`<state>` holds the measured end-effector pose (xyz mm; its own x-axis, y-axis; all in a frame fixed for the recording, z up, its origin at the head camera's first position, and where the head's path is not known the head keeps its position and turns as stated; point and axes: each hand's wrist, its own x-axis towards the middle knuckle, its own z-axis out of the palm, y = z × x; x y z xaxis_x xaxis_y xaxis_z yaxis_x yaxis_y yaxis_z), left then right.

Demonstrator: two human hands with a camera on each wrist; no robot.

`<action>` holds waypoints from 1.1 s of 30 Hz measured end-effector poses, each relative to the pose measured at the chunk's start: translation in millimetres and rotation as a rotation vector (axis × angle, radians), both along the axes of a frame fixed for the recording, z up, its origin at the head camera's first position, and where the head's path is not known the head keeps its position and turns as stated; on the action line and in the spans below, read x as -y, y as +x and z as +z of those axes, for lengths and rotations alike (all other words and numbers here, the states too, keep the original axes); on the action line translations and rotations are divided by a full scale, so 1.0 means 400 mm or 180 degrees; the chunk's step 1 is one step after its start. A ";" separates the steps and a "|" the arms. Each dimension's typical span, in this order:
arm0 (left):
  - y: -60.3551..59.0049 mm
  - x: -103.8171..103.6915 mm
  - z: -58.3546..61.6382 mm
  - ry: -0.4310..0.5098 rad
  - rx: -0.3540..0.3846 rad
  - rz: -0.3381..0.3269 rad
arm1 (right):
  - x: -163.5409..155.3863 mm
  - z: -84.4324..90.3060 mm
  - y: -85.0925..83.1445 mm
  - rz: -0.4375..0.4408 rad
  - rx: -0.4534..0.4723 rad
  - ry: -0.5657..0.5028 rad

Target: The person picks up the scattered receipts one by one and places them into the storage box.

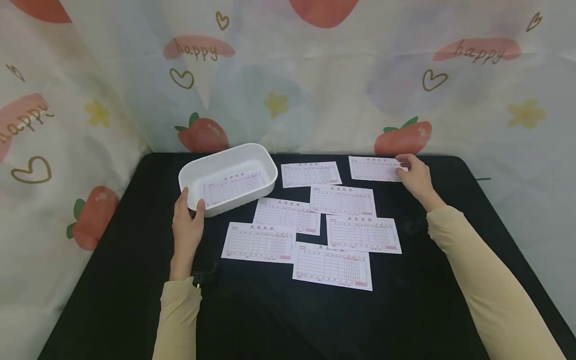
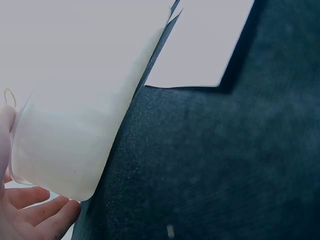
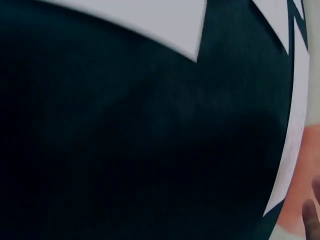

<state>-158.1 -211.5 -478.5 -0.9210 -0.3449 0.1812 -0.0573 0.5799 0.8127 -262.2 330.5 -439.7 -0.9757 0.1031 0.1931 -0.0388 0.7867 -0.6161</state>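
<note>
The far slip [image 1: 375,168] lies at the back of the bench [image 1: 135,280], well to the right of the tub [image 1: 228,178] and apart from the other slips. The right hand [image 1: 416,175] rests on its right end with fingers bent onto the paper; whether they pinch the edge or only press it cannot be told. The right wrist view is too blurred to settle this.

The left hand [image 1: 186,227] grips the tub's near-left corner, thumb on the rim and fingers round the wall, as the left wrist view confirms. The tub stands upright on the bench.

Judgement: the step in hand is the gathering of slips into the tub, with the far slip being taken up. The next move calls for lifting a thin flat sheet off the cloth, which needs an edge raised first, then a carry leftward to the tub held steady.

Count: one tub; one slip inside the tub [image 1: 232,188]; seven slips on the bench, the far slip included, some overlapping to the tub's right.
</note>
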 end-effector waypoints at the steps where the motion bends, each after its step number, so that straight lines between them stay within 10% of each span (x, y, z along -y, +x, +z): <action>1: 0.000 -0.001 0.000 -0.0007 0.0006 0.0008 | -0.007 0.001 -0.002 -0.0012 0.0026 0.0011; 33: -0.001 0.005 0.003 -0.0075 0.0001 0.0008 | -0.094 -0.051 -0.062 0.0233 0.0623 0.0842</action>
<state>-158.3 -213.3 -477.5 -0.9202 -0.3429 0.1890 -0.0591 0.5988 0.7987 -287.0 368.2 -460.0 -0.9999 0.0026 0.0121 -0.0023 0.9199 -0.3922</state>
